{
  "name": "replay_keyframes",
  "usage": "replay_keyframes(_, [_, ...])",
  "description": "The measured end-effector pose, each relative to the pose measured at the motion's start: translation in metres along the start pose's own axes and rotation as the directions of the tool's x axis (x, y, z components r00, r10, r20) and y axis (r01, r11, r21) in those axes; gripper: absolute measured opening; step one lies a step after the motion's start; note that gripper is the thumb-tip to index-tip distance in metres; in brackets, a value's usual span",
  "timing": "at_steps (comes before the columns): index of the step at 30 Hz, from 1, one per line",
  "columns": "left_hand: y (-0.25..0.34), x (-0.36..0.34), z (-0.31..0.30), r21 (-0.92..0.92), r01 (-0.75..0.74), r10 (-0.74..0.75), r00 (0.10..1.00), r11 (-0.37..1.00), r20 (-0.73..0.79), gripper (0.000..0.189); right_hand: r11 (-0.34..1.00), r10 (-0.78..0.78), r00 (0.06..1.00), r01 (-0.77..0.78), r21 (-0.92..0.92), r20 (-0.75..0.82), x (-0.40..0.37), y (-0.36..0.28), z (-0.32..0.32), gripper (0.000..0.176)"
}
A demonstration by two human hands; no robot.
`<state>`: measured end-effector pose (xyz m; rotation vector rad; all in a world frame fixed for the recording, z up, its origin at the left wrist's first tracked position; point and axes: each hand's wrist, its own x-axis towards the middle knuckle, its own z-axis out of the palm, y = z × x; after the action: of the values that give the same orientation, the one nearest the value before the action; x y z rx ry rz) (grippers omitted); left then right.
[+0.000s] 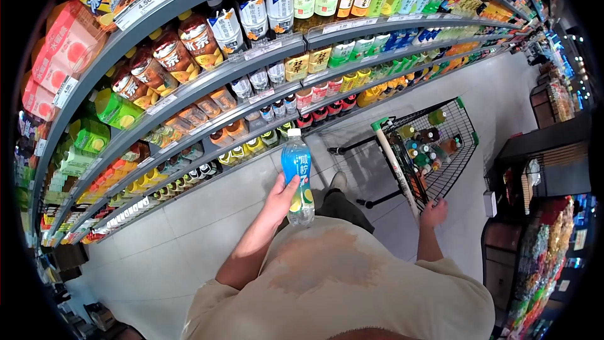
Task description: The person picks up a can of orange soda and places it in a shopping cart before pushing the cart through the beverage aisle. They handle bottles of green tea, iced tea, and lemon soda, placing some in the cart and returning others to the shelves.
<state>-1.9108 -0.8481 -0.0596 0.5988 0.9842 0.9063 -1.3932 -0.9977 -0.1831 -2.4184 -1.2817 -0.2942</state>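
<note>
My left hand [282, 200] is wrapped around a clear plastic drink bottle [297, 173] with a white cap and a blue label showing lemons. The bottle stands upright in front of my chest, clear of the shelves. To the right, my right hand [433, 213] is closed at the near end of the shopping cart's handle [397, 167]; its fingers are partly hidden. Several drink bottles [425, 151] lie inside the black wire shopping cart [462, 129], which has green corners.
Long curving shelves [306, 42] full of bottled and cartoned drinks run along the left and far side, with price tags on their edges. Pale floor tiles [189, 223] lie below. Packaged goods [541, 258] and a dark display stand [535, 157] are on the right.
</note>
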Motion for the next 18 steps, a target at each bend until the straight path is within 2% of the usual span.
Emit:
replay_keyframes(1, [-0.003,0.003,0.000,-0.018,0.020,-0.020,1.000,1.000,0.008,0.040,0.920,0.320,0.947,-0.310,-0.240,0.001,-0.008,0.010,-0.008,0.038])
replay_keyframes(2, [-0.006,0.004,0.001,-0.036,0.044,-0.044,0.999,0.998,0.017,0.040,0.689,0.599,0.797,-0.561,-0.458,-0.076,-0.015,0.019,-0.014,0.044])
replay_keyframes(3, [-0.010,0.003,0.004,-0.037,0.063,-0.063,0.998,0.997,0.023,0.040,0.677,0.605,0.792,-0.564,-0.473,-0.078,-0.020,0.028,-0.019,0.044])
replay_keyframes(4, [-0.007,0.003,0.012,0.017,0.073,-0.073,0.997,0.997,0.031,0.036,0.450,0.872,0.419,-0.890,-0.075,0.254,-0.020,0.036,-0.023,0.052])
replay_keyframes(5, [-0.007,0.005,0.018,0.073,0.078,-0.081,0.996,0.994,0.042,0.032,-0.062,0.745,0.061,-0.985,0.159,0.664,-0.022,0.045,-0.025,0.061])
replay_keyframes(6, [-0.009,0.008,0.021,0.077,0.088,-0.092,0.994,0.993,0.054,0.032,-0.073,0.753,0.052,-0.984,0.161,0.656,-0.026,0.063,-0.013,0.061])
replay_keyframes(8, [-0.016,0.011,0.029,0.133,0.048,-0.071,0.982,0.990,0.175,0.032,0.234,0.715,0.325,-0.946,0.226,0.619,-0.043,0.112,0.024,0.061])
replay_keyframes(9, [-0.020,0.012,0.035,0.141,0.060,-0.086,0.979,0.988,0.187,0.032,0.219,0.727,0.311,-0.950,0.223,0.612,-0.047,0.112,0.021,0.061])
replay_keyframes(11, [-0.026,0.015,0.051,0.172,0.063,-0.101,0.970,0.983,0.221,0.031,0.333,0.711,0.390,-0.920,0.208,0.586,-0.042,0.104,0.026,0.048])
replay_keyframes(12, [-0.031,0.016,0.059,0.180,0.066,-0.107,0.968,0.981,0.229,0.031,0.323,0.716,0.383,-0.923,0.210,0.583,-0.045,0.103,0.026,0.048])
replay_keyframes(14, [-0.042,0.019,0.077,0.174,0.088,-0.129,0.962,0.981,0.241,0.032,0.378,0.642,0.454,-0.889,0.260,0.618,-0.043,0.104,0.034,0.035])
replay_keyframes(15, [-0.048,0.019,0.087,0.181,0.087,-0.130,0.961,0.980,0.243,0.032,0.402,0.680,0.442,-0.892,0.206,0.585,-0.041,0.100,0.034,0.031])
replay_keyframes(18, [-0.068,0.017,0.124,0.165,0.153,-0.192,0.947,0.974,0.256,0.033,0.435,0.673,0.464,-0.878,0.198,0.576,-0.039,0.100,0.040,0.030])
